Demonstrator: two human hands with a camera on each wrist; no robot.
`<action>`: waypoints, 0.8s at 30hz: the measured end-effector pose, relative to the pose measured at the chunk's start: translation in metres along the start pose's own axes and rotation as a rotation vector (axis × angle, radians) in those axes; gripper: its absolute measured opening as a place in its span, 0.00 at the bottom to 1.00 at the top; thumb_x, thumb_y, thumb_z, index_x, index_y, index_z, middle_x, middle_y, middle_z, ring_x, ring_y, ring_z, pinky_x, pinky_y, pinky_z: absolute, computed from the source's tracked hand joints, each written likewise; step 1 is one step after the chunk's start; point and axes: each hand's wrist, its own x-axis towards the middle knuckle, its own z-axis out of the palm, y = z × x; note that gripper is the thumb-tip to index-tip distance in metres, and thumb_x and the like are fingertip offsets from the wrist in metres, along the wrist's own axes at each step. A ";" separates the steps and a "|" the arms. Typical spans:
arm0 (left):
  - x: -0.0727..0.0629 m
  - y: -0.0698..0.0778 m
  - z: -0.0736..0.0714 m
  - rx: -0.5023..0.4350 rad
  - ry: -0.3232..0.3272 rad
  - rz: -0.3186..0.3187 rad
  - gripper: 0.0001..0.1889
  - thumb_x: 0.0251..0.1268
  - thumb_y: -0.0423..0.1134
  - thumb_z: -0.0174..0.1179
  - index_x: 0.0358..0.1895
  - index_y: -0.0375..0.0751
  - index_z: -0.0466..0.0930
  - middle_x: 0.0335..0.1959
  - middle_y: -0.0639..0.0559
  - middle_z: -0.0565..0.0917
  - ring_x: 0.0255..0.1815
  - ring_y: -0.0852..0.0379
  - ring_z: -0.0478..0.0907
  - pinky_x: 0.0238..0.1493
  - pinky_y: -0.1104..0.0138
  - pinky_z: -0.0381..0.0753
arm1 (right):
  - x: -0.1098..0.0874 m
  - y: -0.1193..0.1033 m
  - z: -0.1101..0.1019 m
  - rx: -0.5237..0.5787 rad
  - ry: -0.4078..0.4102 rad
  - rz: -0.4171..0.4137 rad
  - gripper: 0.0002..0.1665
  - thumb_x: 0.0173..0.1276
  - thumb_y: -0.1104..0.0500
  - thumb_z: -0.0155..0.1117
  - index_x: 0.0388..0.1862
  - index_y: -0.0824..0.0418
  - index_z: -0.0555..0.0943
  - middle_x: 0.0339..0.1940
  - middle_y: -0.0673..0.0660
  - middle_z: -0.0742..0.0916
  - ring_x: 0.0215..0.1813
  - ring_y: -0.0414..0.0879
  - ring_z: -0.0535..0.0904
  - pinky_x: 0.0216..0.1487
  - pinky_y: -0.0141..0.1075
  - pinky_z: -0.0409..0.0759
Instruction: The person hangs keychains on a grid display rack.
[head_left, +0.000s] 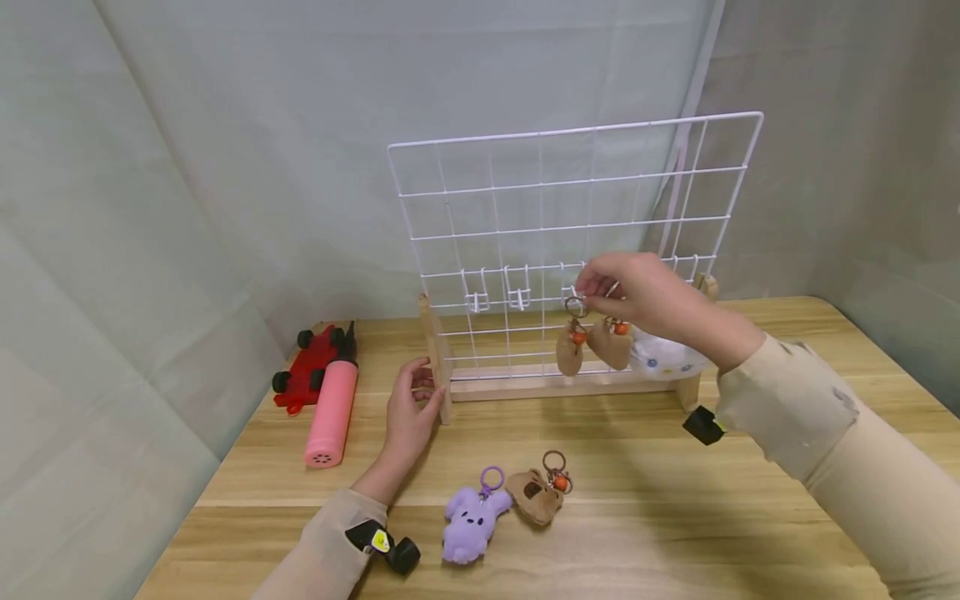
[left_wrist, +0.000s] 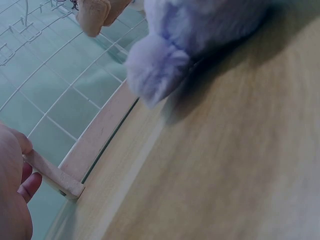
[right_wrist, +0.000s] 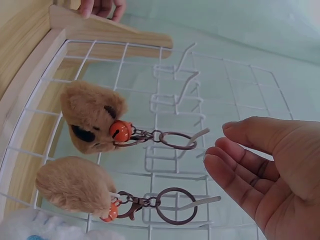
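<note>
Rack (head_left: 570,250) upright at tabletop (head_left: 675,517) rear | left hand (head_left: 408,412) grip steadies its wooden foot (left_wrist: 52,175) | right hand (right_wrist: 270,175) grip open, empty, fingers just beside hook (right_wrist: 192,135) | two brown plush keychains (right_wrist: 92,122) hang there

The left hand (left_wrist: 12,185) holds the wooden foot (left_wrist: 52,175) of the wire rack (left_wrist: 60,80). A purple plush toy (left_wrist: 170,50) lies blurred on the desk (left_wrist: 225,165), a tan plush (left_wrist: 95,15) beyond.
</note>
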 end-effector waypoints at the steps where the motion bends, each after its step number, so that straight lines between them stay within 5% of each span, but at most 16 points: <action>1: 0.000 0.000 0.000 0.000 0.001 0.001 0.24 0.59 0.22 0.60 0.60 0.31 0.67 0.47 0.35 0.78 0.45 0.47 0.77 0.40 0.76 0.78 | -0.001 0.000 0.000 -0.005 0.005 -0.005 0.06 0.63 0.67 0.64 0.40 0.64 0.81 0.36 0.56 0.87 0.40 0.48 0.83 0.44 0.42 0.83; 11: 0.000 -0.001 -0.001 0.001 -0.006 0.000 0.24 0.59 0.23 0.60 0.60 0.32 0.67 0.47 0.35 0.78 0.45 0.46 0.77 0.42 0.73 0.79 | -0.016 -0.010 -0.007 0.014 0.057 -0.021 0.06 0.64 0.65 0.65 0.40 0.60 0.82 0.36 0.53 0.87 0.40 0.43 0.82 0.40 0.38 0.83; 24: 0.000 0.000 -0.001 -0.002 -0.020 0.000 0.25 0.60 0.23 0.59 0.61 0.32 0.66 0.47 0.35 0.78 0.45 0.47 0.77 0.42 0.76 0.78 | -0.043 -0.016 0.009 0.064 0.151 -0.225 0.12 0.57 0.70 0.69 0.38 0.58 0.82 0.33 0.47 0.86 0.33 0.35 0.79 0.34 0.28 0.81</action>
